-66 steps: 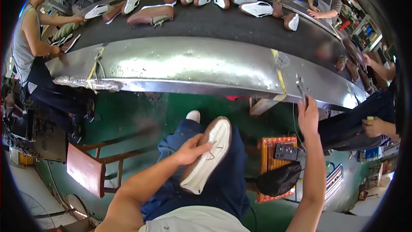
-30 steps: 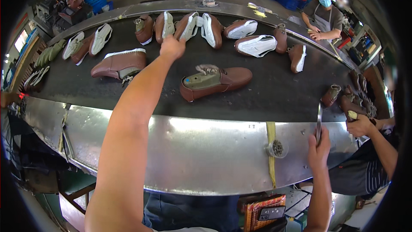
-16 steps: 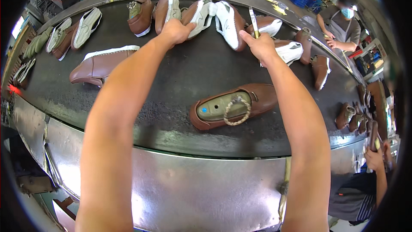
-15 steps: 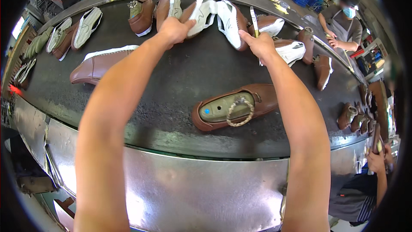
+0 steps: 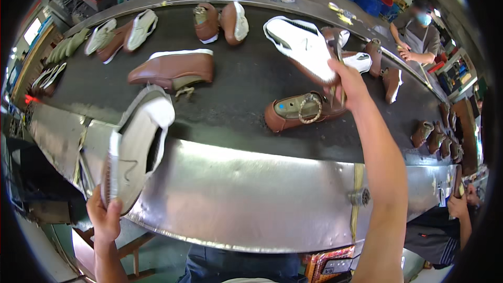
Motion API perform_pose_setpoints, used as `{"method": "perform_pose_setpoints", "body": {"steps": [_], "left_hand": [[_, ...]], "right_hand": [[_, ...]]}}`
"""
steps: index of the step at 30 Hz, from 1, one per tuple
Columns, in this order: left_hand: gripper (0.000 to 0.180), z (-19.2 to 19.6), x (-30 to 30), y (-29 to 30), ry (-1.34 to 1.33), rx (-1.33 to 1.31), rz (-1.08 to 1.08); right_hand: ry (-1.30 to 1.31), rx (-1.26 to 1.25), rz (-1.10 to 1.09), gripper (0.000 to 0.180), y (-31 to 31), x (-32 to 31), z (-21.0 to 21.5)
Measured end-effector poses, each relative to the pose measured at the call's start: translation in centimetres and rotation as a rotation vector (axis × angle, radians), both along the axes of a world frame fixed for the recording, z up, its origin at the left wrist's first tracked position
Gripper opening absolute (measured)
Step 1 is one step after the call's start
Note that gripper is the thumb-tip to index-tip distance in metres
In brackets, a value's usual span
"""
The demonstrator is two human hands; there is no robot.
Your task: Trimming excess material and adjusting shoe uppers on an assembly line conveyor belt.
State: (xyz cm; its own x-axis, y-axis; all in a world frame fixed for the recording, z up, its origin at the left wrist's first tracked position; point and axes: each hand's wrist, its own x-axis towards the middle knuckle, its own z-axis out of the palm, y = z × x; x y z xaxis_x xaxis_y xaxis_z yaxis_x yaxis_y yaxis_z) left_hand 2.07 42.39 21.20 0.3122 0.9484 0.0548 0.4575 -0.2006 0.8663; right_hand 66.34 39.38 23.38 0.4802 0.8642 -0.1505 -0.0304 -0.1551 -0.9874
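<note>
My left hand (image 5: pixel 106 217) is low at the left, closed round the end of a shoe (image 5: pixel 137 160) tilted upright with its pale underside facing me. The shoe hangs over the metal front edge of the bench. My right hand (image 5: pixel 350 86) grips a second shoe (image 5: pixel 304 47), white underneath with a brown upper, raised above the dark belt. A thin-handled tool (image 5: pixel 338 48) is also in that hand, partly hidden by the fingers. Below the raised shoe lies a brown shoe (image 5: pixel 272 118) with its last inside and a rope loop (image 5: pixel 310 108) on it.
Left of the middle, another brown shoe (image 5: pixel 173 68) lies sole up on the dark belt (image 5: pixel 230 94). Several more shoes stand along the far edge and at both ends. A masked co-worker (image 5: pixel 419 36) is at the far right; another person's hand (image 5: pixel 459 207) shows lower right.
Both hands have lifted shoes from the far row. My left hand has brought its shoe down and left to the front edge; my right hand has raised its shoe slightly nearer.
</note>
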Motion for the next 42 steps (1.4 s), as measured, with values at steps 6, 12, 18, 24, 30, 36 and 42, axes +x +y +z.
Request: {"method": "perform_pose_setpoints", "body": {"steps": [6, 12, 18, 24, 30, 36, 42], "left_hand": [[0.087, -0.2, -0.2, -5.0, 0.089, 0.509, -0.023], [0.087, 0.8, 9.3, -15.0, -1.256, -0.572, -0.364], [0.072, -5.3, 6.0, -23.2, -1.001, -0.671, -0.367], [0.077, -8.8, 1.9, -29.4, -0.544, -0.468, -0.713], [0.067, -13.1, -1.5, -32.0, -0.419, -0.575, -0.793], [0.058, -12.8, -3.9, -31.9, -0.487, -0.532, -0.878], [0.054, -11.8, -6.1, -31.0, -0.26, -0.384, -0.778]], "right_hand": [[0.285, 0.266, -0.15, 0.037, -15.8, -17.5, 1.6], [0.359, 0.032, 0.096, 0.07, -34.2, -31.6, -5.2], [0.035, -0.419, 0.245, 0.067, -44.6, -40.8, -9.6], [0.46, -0.233, -0.001, 0.039, -51.7, -46.0, -9.3], [-0.067, -0.375, 0.332, 0.035, -53.9, -51.6, -8.7], [0.118, -0.229, 0.37, 0.029, -50.9, -53.5, -9.4], [0.112, -0.411, 0.515, 0.023, -47.7, -52.3, -6.7]]}}
